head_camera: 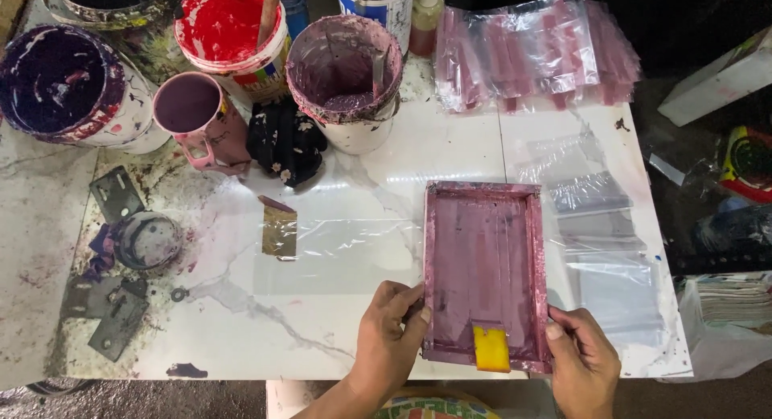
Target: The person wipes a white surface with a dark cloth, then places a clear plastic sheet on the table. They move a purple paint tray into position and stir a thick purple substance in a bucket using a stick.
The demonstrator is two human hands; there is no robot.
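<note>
A purple-stained printing frame (485, 270) is lying flat on the white marble table (354, 226), close to the near edge. A small yellow scraper (491, 348) is resting inside the frame at its near end. The left hand (389, 338) is gripping the frame's left side, thumb on the rim, and the right hand (581, 356) is gripping the near right corner. So both hands are holding the frame down, and neither is touching the scraper. It looks like the frame is being set in place over the thing to be printed; the next move would need one hand to keep the frame from sliding while the other takes the scraper. Clear plastic bags (599, 242) are lying just to the right of the frame. Farther back, a bucket of purple paint (346, 73), a red paint bucket (229, 29) and a pink mug (197, 113) are standing. A stack of pink-striped bags (535, 53) is lying at the far side.
</note>
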